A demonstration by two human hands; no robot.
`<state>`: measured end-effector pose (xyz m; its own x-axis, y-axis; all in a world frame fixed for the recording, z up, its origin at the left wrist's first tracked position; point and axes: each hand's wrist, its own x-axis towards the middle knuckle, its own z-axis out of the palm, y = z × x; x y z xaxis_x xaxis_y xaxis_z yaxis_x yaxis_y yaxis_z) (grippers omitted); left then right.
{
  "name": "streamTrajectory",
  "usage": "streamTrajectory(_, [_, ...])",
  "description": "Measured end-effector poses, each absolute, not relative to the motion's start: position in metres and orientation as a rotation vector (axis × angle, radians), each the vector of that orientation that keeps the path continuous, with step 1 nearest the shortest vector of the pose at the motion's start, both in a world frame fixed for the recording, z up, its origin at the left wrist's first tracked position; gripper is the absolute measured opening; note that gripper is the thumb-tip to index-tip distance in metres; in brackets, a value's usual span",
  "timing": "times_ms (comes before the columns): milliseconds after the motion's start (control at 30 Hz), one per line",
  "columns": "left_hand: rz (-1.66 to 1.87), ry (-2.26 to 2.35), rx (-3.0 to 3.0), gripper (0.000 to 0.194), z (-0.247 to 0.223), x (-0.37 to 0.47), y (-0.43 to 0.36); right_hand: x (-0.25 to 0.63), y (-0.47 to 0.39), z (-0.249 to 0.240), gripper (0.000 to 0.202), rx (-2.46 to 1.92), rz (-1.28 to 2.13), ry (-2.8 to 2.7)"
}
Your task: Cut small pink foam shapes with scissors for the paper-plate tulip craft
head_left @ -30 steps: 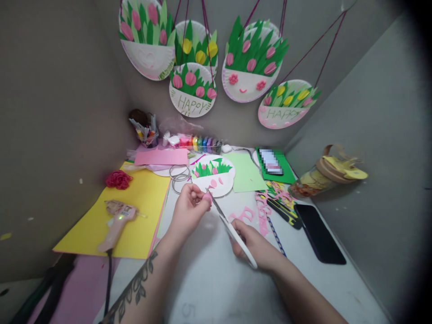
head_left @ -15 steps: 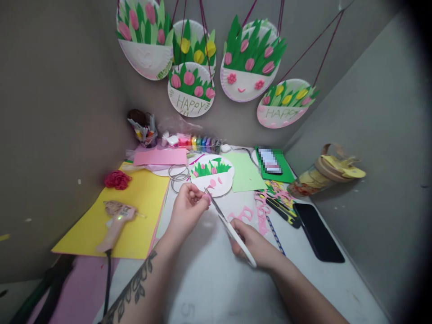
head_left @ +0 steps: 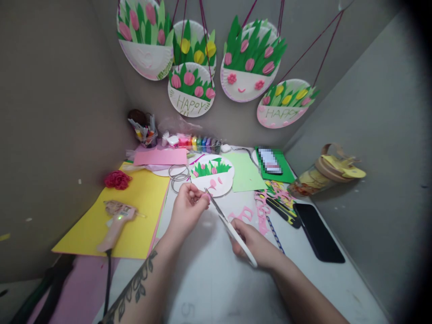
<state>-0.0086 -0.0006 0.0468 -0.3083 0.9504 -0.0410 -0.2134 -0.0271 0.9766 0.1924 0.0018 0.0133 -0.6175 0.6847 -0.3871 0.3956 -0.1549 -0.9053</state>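
Note:
My left hand is pinched on a small pink piece near the middle of the table. The white-handled scissors are in my right hand, their blades pointing up and left with the tips at the pink piece. Just beyond my fingers lies a white paper plate with green paper grass, small pink flowers and pink shapes on it. Pink paper scraps lie beyond the scissors, to the right.
On the left, a glue gun rests on yellow paper near pink yarn. At right are a black phone, a cutter and a tumbler. Decorated plates hang on the wall behind.

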Motion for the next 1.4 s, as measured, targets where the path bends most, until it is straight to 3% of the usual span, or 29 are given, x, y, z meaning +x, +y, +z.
streamTrajectory(1400, [1.488,1.299,0.972,0.026,0.0449,-0.0123,-0.0011,0.1936,0.0019,0.0099,0.020,-1.240,1.816,-1.919])
